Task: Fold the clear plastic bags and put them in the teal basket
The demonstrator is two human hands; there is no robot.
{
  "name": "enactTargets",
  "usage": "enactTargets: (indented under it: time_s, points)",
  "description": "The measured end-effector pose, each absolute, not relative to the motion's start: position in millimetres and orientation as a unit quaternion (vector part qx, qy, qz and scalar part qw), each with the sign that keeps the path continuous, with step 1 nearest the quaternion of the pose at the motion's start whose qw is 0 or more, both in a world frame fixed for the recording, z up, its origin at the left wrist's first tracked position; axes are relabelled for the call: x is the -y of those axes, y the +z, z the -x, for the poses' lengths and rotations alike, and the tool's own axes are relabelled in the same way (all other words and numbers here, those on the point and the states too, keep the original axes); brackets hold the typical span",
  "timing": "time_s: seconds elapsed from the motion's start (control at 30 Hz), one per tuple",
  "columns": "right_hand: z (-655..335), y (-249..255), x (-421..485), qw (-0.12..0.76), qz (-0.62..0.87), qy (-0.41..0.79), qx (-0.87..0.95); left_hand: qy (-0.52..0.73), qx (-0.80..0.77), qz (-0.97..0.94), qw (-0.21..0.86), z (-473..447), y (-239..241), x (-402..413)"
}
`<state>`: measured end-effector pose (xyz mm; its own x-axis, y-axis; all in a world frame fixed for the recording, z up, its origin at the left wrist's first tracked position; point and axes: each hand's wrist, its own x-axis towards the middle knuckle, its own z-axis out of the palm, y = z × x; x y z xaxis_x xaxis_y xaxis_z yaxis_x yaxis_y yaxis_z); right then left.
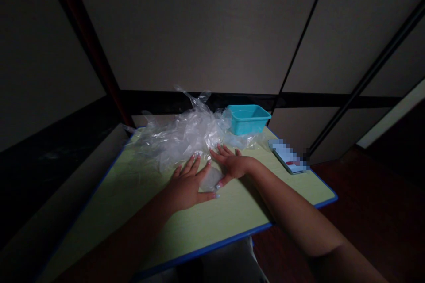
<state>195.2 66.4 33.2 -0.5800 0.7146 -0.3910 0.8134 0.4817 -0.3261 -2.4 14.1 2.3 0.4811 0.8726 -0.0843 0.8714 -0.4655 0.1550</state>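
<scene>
A small translucent whitish piece (211,180), perhaps folded plastic, lies flat on the table between my two hands. My left hand (188,185) rests palm down at its left side, fingers spread, the thumb stretched below it. From the right, my right hand (231,166) reaches over its edge with the fingers apart and the thumb touching it. Just beyond my fingertips sits a large loose heap of crumpled clear plastic bags or film (186,135). Neither hand grips anything that I can see.
A turquoise plastic basket (249,126) stands at the back of the pale table (206,225), which has a blue edge. A phone (288,157) lies on the right side. Cabinet panels (199,31) rise right behind the table.
</scene>
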Motion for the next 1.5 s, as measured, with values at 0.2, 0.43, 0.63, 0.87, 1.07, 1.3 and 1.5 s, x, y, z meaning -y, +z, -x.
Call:
enactTargets:
  time_s: [0.2, 0.43, 0.63, 0.87, 1.07, 1.3, 1.5]
  points:
    - [-201.8, 31.3, -73.1, 0.095, -0.473, -0.243, -0.841, 0.005, -0.510, -0.856, 0.088, 3.6, 1.5, -14.3]
    - [-205.2, 33.6, -74.4, 0.074, -0.452, -0.255, -0.852, 0.012, -0.511, -0.855, 0.083, 3.5, 1.5, -13.6]
    - [-192.2, 36.5, -64.0, 0.049, -0.431, -0.257, -0.863, 0.015, -0.511, -0.855, 0.082, 3.9, 2.2, -13.2]
    - [-174.8, 33.8, -51.7, 0.044, -0.422, -0.226, -0.877, 0.022, -0.517, -0.852, 0.080, 3.8, -1.0, -16.2]
    - [-168.0, 31.2, -49.5, 0.016, -0.438, -0.185, -0.879, 0.016, -0.532, -0.844, 0.074, 2.6, -2.0, -17.2]
    - [-167.3, 27.6, -53.9, 0.011, -0.470, -0.166, -0.867, 0.022, -0.536, -0.841, 0.066, 1.5, -3.6, -17.3]
    - [-170.0, 21.7, -60.0, 0.008, -0.509, -0.109, -0.854, 0.025, -0.541, -0.838, 0.062, 1.6, -3.1, -16.3]
